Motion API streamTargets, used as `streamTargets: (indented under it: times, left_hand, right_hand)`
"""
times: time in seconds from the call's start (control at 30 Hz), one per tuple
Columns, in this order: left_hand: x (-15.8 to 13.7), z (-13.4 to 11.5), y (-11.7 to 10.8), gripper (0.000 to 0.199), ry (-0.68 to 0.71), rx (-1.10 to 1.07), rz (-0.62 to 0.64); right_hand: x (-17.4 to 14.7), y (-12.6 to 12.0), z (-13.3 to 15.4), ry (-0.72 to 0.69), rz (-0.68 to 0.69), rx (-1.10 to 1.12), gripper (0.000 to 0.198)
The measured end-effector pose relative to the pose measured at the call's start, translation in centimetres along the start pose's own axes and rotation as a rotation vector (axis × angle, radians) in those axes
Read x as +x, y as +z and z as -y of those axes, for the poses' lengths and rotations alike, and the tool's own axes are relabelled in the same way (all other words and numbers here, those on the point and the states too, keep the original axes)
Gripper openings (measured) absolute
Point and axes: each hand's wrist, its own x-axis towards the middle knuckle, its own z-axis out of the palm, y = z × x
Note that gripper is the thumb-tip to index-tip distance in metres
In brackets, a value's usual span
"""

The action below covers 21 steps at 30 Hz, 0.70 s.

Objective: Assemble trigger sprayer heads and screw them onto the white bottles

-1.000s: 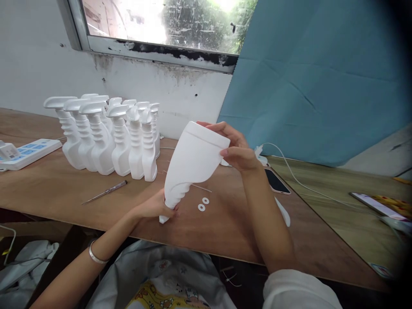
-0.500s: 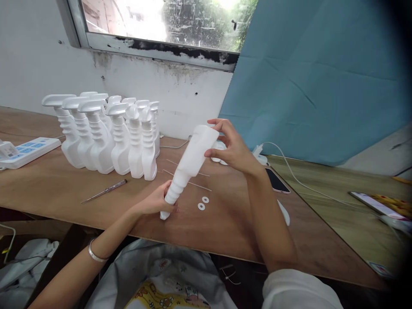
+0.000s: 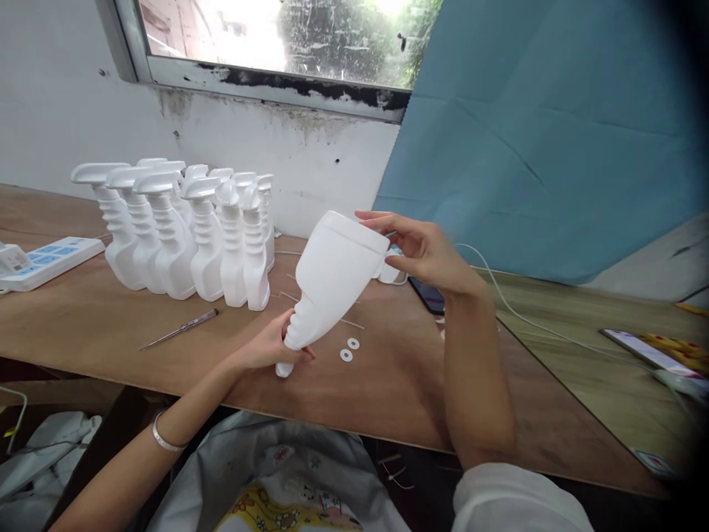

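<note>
A white spray bottle [image 3: 340, 277] is tilted neck-down in front of me, its wide base up and to the right. My left hand [image 3: 280, 343] is closed around the ribbed neck and the spray head, which it partly hides. At the base, my right hand [image 3: 429, 251] holds the corner with fingertips and thumb; the exact contact is partly hidden. Two white ring washers [image 3: 349, 349] lie on the table just right of the neck. Thin white tubes [image 3: 351, 324] lie behind the bottle, partly covered by it.
Several white spray bottles [image 3: 177, 255] stand upright in a group at the back left. A screwdriver [image 3: 182, 327] lies before them, with a power strip [image 3: 55, 262] at far left. Behind my right hand are a phone [image 3: 425, 295], white parts [image 3: 392, 270] and a cable [image 3: 492, 277].
The spray bottle has turned about its length, so its broad face now shows instead of its narrow side. My right hand has moved right with the base; my left hand stays at the neck.
</note>
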Motion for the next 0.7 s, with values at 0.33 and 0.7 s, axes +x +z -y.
streamTargets:
  times: [0.33, 0.7]
  left_hand:
    - [-0.4, -0.3, -0.1, 0.061, -0.060, -0.066, 0.184]
    - [-0.5, 0.0, -0.2, 0.056, -0.040, -0.039, 0.263]
  right_hand:
    - [0.2, 0.1, -1.1, -0.022, -0.096, -0.050, 0.053]
    - [0.8, 1.6, -0.4, 0.050, -0.084, -0.078, 0.067]
